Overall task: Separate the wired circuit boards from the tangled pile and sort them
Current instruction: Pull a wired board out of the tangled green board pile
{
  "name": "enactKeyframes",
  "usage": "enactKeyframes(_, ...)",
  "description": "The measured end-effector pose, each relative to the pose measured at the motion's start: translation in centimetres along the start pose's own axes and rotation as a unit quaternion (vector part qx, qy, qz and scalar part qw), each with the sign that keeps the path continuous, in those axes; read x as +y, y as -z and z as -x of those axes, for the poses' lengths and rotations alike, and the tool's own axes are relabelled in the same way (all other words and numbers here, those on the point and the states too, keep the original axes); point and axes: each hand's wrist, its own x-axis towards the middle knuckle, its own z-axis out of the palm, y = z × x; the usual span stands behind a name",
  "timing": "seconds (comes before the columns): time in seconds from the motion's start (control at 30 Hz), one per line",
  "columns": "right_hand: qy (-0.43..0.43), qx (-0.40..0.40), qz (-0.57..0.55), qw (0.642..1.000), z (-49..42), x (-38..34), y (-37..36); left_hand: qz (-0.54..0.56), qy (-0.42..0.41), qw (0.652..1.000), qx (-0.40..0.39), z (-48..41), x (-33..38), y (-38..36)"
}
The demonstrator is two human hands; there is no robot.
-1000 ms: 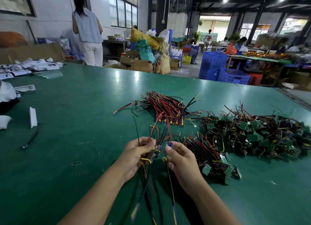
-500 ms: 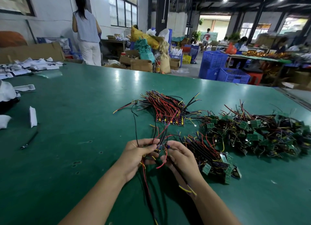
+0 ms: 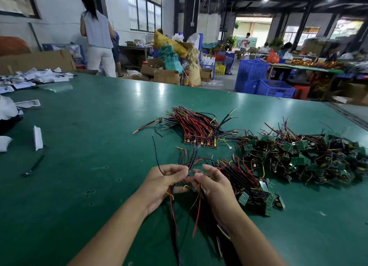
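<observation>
Left hand [image 3: 165, 184] and right hand [image 3: 215, 186] meet over the matte green table [image 3: 89, 136]. Curled fingertips of both pinch the thin red, black and yellow wires [image 3: 192, 158] between them. Loose ends fan upward, others dangle. The tangled pile [image 3: 302, 158] of flat green boards lies to the right.

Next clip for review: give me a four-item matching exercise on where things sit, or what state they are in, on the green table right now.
Column 1
1. tangled pile
2. combed bundle
3. white packet
4. left hand

Column 2
A. left part of the table
B. right part of the table
C. pinching the held wires
D. middle of the table, wires lying roughly parallel

Pairs: 1-B, 2-D, 3-A, 4-C
</observation>
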Motion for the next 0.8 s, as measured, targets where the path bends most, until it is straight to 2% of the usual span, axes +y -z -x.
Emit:
enactKeyframes(0.1,-0.011,-0.012,-0.025,1.000,-0.1,0.0,0.0,-0.055,-0.040,0.997,0.047,0.0,-0.1,0.0)
enactKeyframes(0.17,-0.001,-0.029,0.005,1.000,0.0,0.0,0.0,-0.063,-0.062,0.993,0.075,-0.1,-0.2,-0.1)
enactKeyframes(0.23,0.006,-0.042,0.026,0.999,0.2,0.0,-0.1,-0.064,-0.084,0.991,0.086,-0.2,-0.3,-0.1)
enactKeyframes(0.37,-0.014,-0.057,0.043,0.997,0.6,0.4,-0.6,-0.160,-0.145,0.971,0.106,-0.4,-0.8,-0.2)
enactKeyframes(0.47,-0.011,-0.075,0.077,0.994,0.7,0.1,-0.7,-0.192,-0.172,0.959,0.115,-0.5,-0.8,-0.2)
enactKeyframes(0.6,-0.045,-0.117,0.092,0.988,0.8,-0.8,-0.6,-0.162,-0.176,0.964,0.119,-0.7,-1.1,0.0)
enactKeyframes(0.73,-0.089,-0.120,0.101,0.984,0.7,-0.3,-0.3,-0.142,-0.162,0.970,0.108,-0.5,-1.1,-0.3)
enactKeyframes(0.8,-0.088,-0.096,0.089,0.987,0.6,-0.3,-0.3,-0.090,-0.124,0.985,0.083,-0.5,-0.9,-0.3)
